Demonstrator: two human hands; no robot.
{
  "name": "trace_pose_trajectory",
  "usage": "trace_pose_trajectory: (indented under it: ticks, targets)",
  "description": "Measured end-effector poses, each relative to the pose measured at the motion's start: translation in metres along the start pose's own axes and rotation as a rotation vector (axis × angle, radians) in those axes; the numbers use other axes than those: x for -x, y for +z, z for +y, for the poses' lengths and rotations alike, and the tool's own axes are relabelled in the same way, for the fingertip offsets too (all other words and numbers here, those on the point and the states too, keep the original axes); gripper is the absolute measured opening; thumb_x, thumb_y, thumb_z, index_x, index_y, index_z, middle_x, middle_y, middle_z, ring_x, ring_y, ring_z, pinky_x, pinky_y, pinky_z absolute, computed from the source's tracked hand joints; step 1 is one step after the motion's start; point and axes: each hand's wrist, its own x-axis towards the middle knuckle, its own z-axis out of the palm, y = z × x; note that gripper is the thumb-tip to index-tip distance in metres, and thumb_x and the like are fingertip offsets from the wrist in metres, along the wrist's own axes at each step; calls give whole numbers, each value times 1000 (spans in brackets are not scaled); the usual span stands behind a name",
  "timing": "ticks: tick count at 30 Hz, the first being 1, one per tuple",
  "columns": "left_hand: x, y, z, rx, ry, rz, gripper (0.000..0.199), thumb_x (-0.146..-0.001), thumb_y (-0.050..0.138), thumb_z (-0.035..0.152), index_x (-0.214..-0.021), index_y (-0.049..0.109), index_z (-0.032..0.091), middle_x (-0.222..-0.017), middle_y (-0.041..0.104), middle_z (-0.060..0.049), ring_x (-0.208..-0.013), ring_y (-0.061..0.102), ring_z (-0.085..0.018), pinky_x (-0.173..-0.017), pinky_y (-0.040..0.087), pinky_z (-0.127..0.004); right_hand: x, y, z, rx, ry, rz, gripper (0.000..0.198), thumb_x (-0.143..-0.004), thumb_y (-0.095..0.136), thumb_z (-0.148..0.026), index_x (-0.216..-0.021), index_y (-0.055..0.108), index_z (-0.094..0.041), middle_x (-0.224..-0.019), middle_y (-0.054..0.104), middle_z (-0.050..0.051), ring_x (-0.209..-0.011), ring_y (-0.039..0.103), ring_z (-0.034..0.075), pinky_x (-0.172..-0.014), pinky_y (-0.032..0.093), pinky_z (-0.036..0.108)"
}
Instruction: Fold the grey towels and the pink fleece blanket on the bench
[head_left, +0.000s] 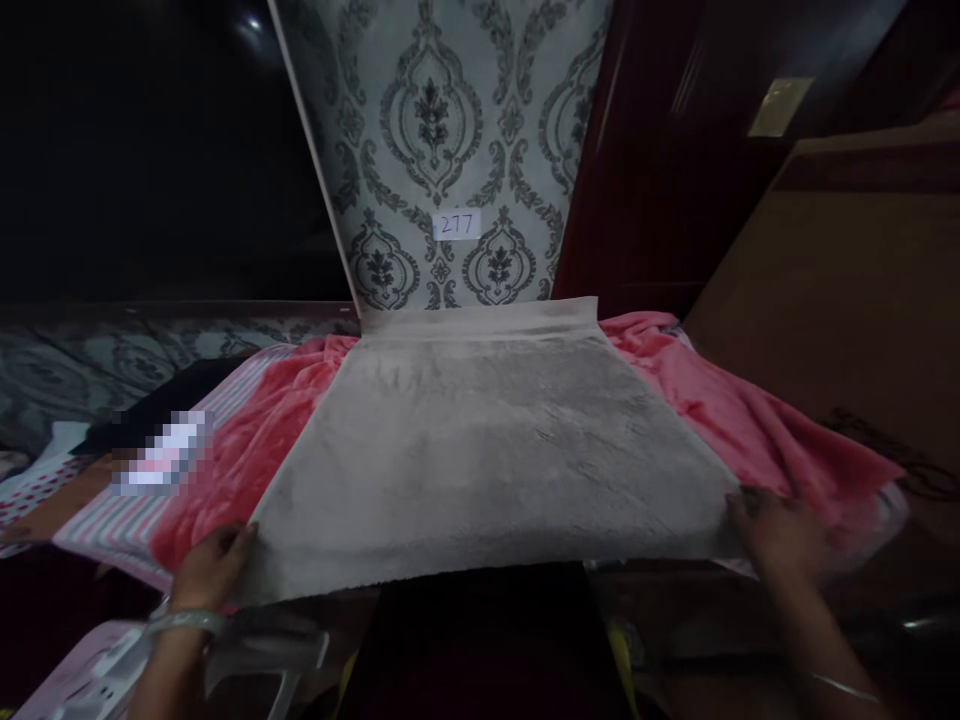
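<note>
A grey plush cloth [480,440] is spread over the surface in front of me, its far end folded up against the wall. My left hand [214,565] pinches its near left corner between thumb and fingers. At the near right corner, my right hand [780,535] grips the same cloth, and the fingertips are partly hidden behind its edge. The near edge hangs slightly slack between both hands. Beneath and to either side lies a pink-red plush blanket [277,430], with a striped border showing at left.
Behind the cloth is patterned wallpaper [435,130] with a paper label [457,224] reading 277. A dark screen [150,150] stands at left, a large cardboard box [840,300] at right. A pale plastic stool or chair [262,650] sits below my left hand.
</note>
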Motion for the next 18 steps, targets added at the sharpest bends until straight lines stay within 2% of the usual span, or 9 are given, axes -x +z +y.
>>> trace_pose_trajectory:
  ticks: [3,5,7,9,12,15,18]
  targets:
    - [-13,6,13,-245,104,205,39,-74,38,57,-82,63,28,-81,74,-5,-103,68,-38,-90,57,-56,3,-8,-39,-83,-239,66,61,-95,32,-47,-128,71,-13,-122,67,24,-118,62,39,-100,50,55]
    - [-21,15,36,-319,252,289,46,-78,36,51,-97,68,24,-99,76,-10,-114,64,-41,-96,54,-59,5,-9,-74,-153,-385,67,56,-96,36,-42,-130,68,-12,-130,65,21,-121,61,35,-106,48,52]
    - [-28,30,73,-298,426,224,52,-81,37,45,-112,68,18,-116,73,-14,-122,61,-39,-104,52,-55,7,-7,-113,-183,-490,7,54,-98,38,-40,-135,64,-12,-139,62,20,-127,58,33,-109,46,49]
    - [-31,48,118,-268,574,83,58,-84,42,41,-127,63,9,-132,66,-20,-128,59,-34,-112,48,-46,6,-7,-152,-179,-561,-78,55,-99,40,-38,-145,56,-12,-149,55,19,-136,52,32,-112,43,48]
    - [-24,78,191,-284,779,-62,61,-88,49,37,-142,53,9,-151,54,-19,-144,46,-30,-121,38,-40,1,-11,-202,-162,-609,-199,60,-103,38,-41,-158,40,-16,-162,40,16,-149,37,30,-117,36,48]
    - [-7,105,255,-328,944,-177,62,-94,49,33,-150,45,7,-160,42,-21,-150,38,-28,-124,32,-40,0,-12,-237,-126,-637,-293,63,-105,35,-45,-163,28,-21,-168,28,13,-154,26,30,-121,27,51]
    - [14,129,302,-382,1012,-228,62,-98,45,34,-156,39,13,-165,34,-19,-154,31,-30,-124,30,-50,4,-5,-254,-80,-683,-338,65,-104,37,-51,-164,27,-27,-171,21,10,-156,19,32,-121,23,57]
